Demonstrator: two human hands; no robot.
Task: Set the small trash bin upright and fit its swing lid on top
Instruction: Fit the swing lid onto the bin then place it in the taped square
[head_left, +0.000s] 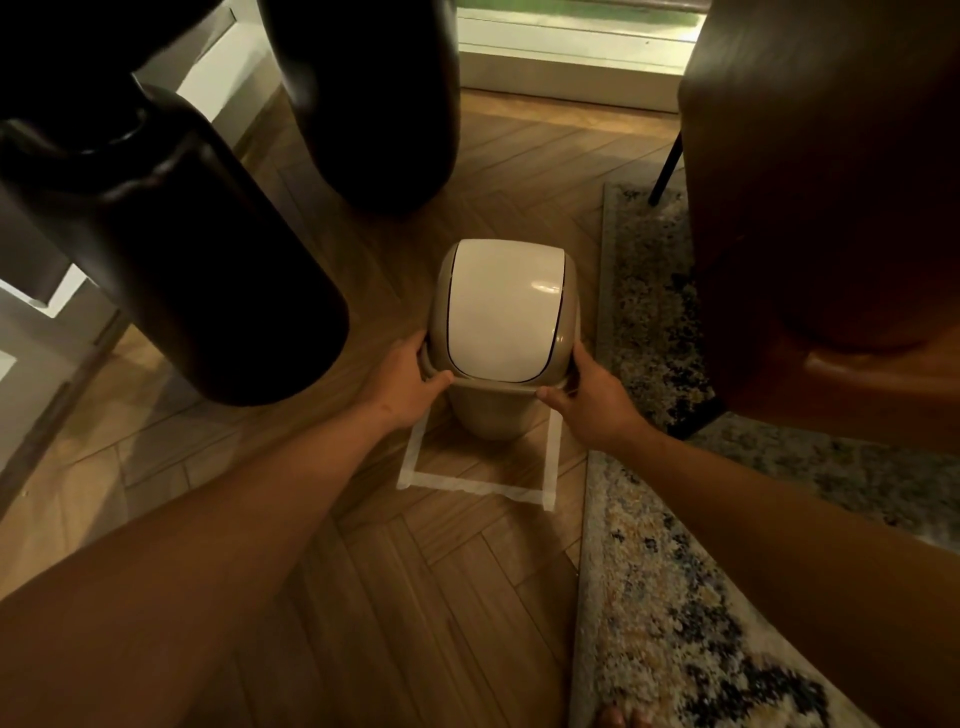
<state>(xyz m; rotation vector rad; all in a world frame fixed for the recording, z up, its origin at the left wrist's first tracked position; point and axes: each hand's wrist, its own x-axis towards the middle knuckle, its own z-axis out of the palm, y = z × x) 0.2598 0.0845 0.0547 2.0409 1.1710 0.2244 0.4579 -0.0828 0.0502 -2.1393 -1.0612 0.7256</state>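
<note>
A small beige trash bin (493, 413) stands upright on the wooden floor, inside a square marked with white tape (470, 486). Its swing lid (501, 306), beige frame with a white flap, sits on top of the bin. My left hand (413, 387) grips the lid's rim on the left side, thumb on the near edge. On the right side my right hand (589, 397) holds the rim the same way. Both forearms reach in from the bottom of the view.
A large dark punching bag (171, 249) hangs close on the left, another dark bag (374, 104) behind it. A brown leather chair (821, 208) stands at the right over a patterned rug (670, 597). A window sill runs along the back.
</note>
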